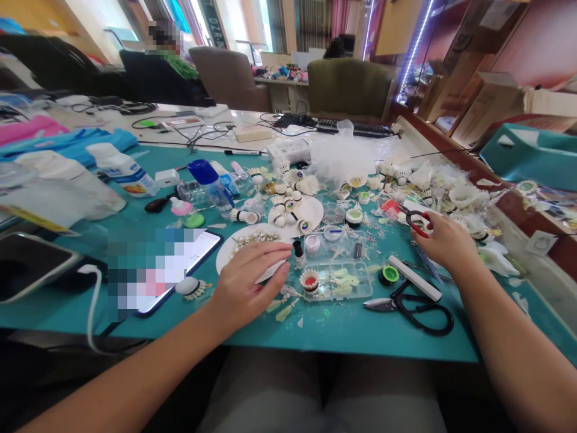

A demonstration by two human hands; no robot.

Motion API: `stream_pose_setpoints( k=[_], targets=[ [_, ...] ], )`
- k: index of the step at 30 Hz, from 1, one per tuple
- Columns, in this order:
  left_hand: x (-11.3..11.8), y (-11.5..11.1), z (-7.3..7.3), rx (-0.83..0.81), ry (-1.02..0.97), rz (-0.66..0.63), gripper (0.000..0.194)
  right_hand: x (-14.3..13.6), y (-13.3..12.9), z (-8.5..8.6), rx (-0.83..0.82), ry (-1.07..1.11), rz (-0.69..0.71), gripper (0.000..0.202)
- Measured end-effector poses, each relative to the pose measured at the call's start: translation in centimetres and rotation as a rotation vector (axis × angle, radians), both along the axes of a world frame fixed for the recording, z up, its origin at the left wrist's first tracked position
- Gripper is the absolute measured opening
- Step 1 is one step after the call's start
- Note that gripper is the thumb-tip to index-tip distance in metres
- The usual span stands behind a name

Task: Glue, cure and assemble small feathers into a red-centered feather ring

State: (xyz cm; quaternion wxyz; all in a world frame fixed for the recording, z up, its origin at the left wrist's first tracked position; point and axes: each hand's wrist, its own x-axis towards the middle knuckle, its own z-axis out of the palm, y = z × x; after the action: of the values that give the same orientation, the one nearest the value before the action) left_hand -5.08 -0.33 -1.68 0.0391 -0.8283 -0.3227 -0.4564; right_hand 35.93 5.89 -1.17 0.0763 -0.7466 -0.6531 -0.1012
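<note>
Here, right hand [446, 242] holds pliers [412, 215] (one pair).

Black keyboard [356, 128], far side of table [419, 149]; brown chair [229, 75] and olive chair [349, 90], beyond; cardboard boxes [484, 108], right.

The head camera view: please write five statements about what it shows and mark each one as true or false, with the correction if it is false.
1. The right hand has its fingers on the red-handled pliers. True.
2. The left hand is holding the phone. False: the phone lies on the table mat, and no thing shows in that hand.
3. The scissors have black handles. True.
4. The small round jar by the scissors holds something red. False: what shows in it is green.
5. The plate with small pearl-like pieces is partly hidden by the left hand. True.
</note>
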Motion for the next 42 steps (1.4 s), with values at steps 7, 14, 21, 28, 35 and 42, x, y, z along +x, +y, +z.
stream_pose_setpoints(
  k=[7, 14, 21, 28, 35, 42],
  targets=[
    [0.5, -0.7, -1.2, 0.167, 0.082, -0.122, 0.019, 0.7, 0.4, -1.0, 0.001, -0.055, 0.002, 0.06],
    [0.5, -0.9, -1.4, 0.173, -0.004, -0.149, 0.015, 1.2, 0.6, -1.8, 0.118, -0.018, 0.072, 0.055],
    [0.4, -0.6, -1.3, 0.207, -0.037, -0.153, 0.013, 2.1, 0.2, -1.7, 0.43, 0.088, 0.11, 0.058],
    [1.2, -0.9, -2.2, 0.261, 0.002, -0.171, 0.015, 0.9, -1.3, -0.7, 0.41, 0.208, 0.275, 0.059],
    [0.9, -0.8, -1.9, 0.225, 0.006, -0.098, 0.018, -0.8, -3.4, 1.3, 0.196, 0.271, 0.202, 0.031],
    [0.6, -0.8, -1.6, 0.191, -0.003, -0.102, 0.019, -0.3, -9.0, 2.2, 0.187, 0.361, 0.047, 0.052]
  ],
)
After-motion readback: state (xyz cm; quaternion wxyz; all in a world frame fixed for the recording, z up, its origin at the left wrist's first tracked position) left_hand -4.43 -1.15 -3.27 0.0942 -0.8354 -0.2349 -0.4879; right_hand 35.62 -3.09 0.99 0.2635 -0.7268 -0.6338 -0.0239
